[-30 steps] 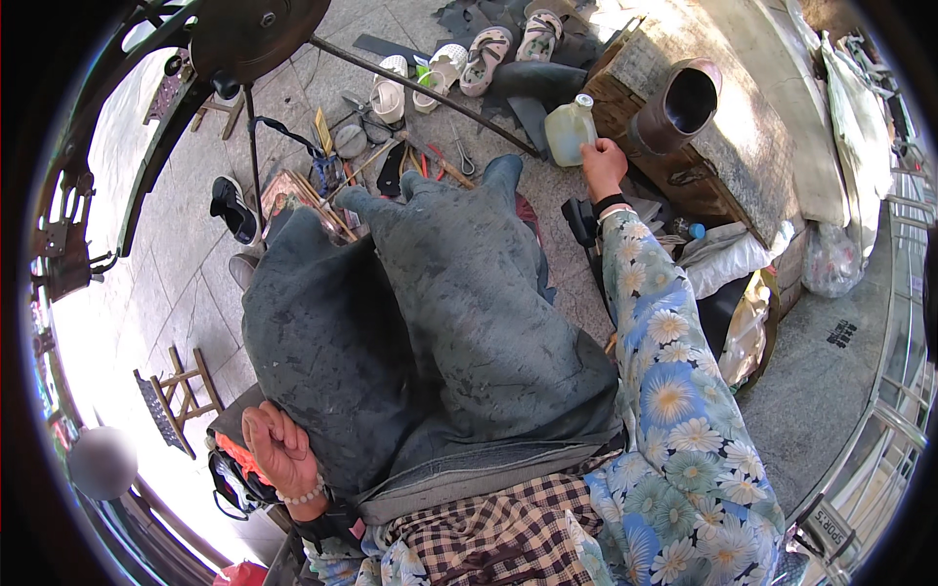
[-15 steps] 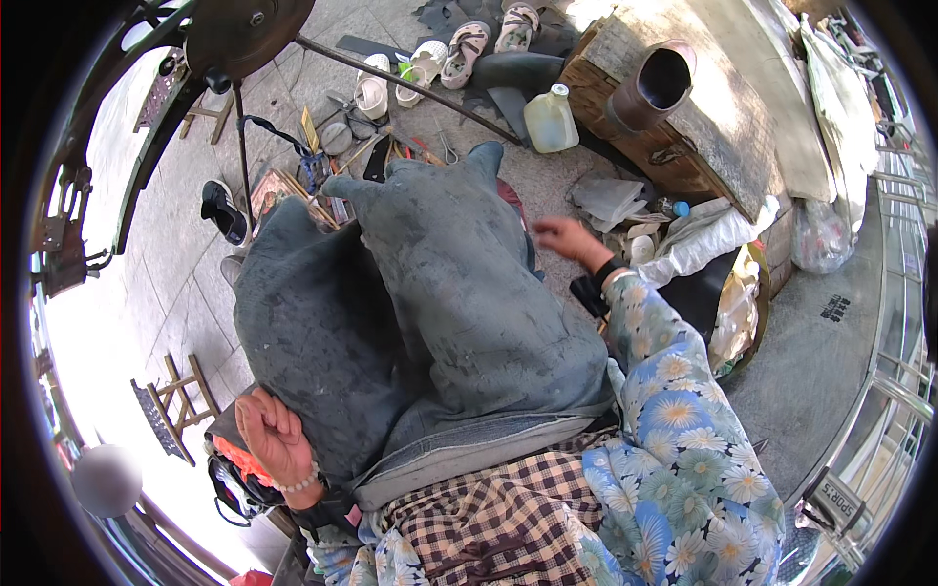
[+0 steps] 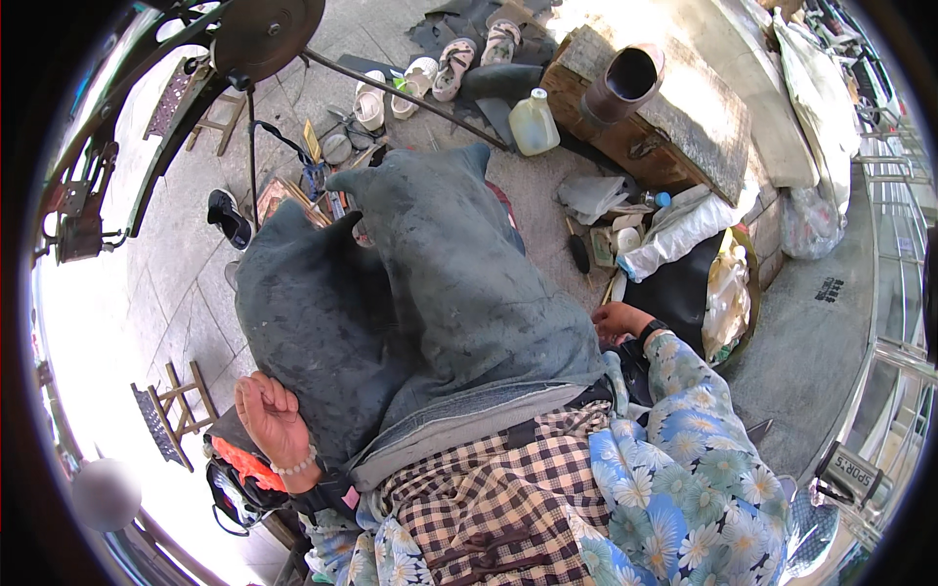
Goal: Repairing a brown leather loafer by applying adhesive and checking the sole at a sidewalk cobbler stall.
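Landmark: dark grey stained cloth apron (image 3: pixel 440 293) draped over both knees. Left hand (image 3: pixel 272 418) rests on the apron's lower-left edge, fingers curled into a loose fist, holding nothing visible. Right hand (image 3: pixel 614 320) sits at the apron's right edge, fingers bent downward; can't tell if they grip anything. Pale yellow plastic jug with white cap (image 3: pixel 533 123) stands on the pavement beyond the apron's far end, beside a wooden block (image 3: pixel 684 127), well apart from both hands.
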`<control>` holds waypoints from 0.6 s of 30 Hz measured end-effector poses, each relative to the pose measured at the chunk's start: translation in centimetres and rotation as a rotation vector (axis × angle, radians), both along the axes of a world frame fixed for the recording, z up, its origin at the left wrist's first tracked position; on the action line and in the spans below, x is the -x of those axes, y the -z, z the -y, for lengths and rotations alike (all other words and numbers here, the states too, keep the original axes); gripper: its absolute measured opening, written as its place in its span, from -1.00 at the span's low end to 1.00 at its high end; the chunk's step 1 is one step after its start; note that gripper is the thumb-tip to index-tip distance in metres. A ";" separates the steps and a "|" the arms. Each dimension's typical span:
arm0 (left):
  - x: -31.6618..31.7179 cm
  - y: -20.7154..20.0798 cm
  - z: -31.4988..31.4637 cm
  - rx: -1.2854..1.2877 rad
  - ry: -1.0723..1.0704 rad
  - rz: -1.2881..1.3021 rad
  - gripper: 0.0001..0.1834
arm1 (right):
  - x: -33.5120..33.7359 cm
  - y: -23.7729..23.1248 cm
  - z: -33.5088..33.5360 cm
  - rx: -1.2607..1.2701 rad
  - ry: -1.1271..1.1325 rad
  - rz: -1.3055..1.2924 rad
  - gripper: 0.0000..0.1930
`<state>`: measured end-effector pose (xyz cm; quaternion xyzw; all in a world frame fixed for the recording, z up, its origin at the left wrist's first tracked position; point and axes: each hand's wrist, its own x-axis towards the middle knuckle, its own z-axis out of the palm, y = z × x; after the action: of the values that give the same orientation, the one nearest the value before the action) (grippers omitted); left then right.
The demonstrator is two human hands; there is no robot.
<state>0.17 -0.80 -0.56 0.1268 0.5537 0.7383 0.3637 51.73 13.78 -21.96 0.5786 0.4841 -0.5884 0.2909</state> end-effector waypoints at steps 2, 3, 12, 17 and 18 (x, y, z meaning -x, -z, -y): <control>0.1 -0.1 0.2 0.033 0.014 -0.026 -0.72 | 2.4 -3.9 -1.5 -0.222 -0.108 0.039 -0.65; 0.1 -0.1 0.1 0.019 0.016 -0.027 -0.72 | 2.2 -3.7 -2.4 -0.235 -0.106 0.040 -0.65; -3.4 -4.5 -0.9 0.060 0.297 -0.634 -0.81 | 19.6 -24.6 -7.5 -0.947 -0.162 -1.089 -0.71; -6.9 -8.7 -1.4 0.041 0.487 -0.625 -0.87 | 27.6 -29.7 -2.4 -0.689 -0.679 -1.597 -0.70; -7.0 -9.1 -1.4 0.060 0.461 -0.630 -0.87 | 28.6 -29.3 -1.4 -0.645 -0.737 -1.637 -0.68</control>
<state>7.17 0.59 8.58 0.4575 0.6167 0.5455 0.3357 23.15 15.15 7.39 -0.1492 0.8284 -0.5203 -0.1445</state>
